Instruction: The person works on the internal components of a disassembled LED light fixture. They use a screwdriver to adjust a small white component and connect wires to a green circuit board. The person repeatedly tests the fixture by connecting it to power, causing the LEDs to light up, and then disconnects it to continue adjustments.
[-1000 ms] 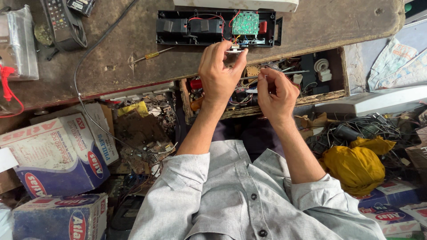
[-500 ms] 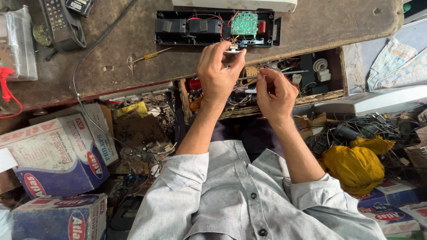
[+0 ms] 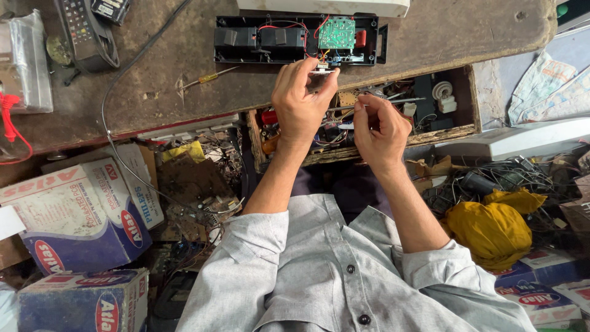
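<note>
My left hand (image 3: 300,101) pinches a small pale part (image 3: 322,69) at the front edge of an opened black device (image 3: 295,40), which holds a green circuit board (image 3: 336,32) and red wires. My right hand (image 3: 380,126) is closed around a thin metal tool (image 3: 393,101) whose tip points right, over an open wooden drawer (image 3: 369,114) full of small parts and wires. Both hands hover just in front of the worn wooden bench (image 3: 172,67).
A yellow-handled screwdriver (image 3: 206,79) lies on the bench left of the hands. A remote control (image 3: 80,27) and plastic bag (image 3: 27,61) sit far left. Cardboard boxes (image 3: 74,215) stand on the floor at left, a yellow cloth (image 3: 488,230) and tangled wires at right.
None of note: both hands stay in nearly the same place, with only slight finger movement at the small part.
</note>
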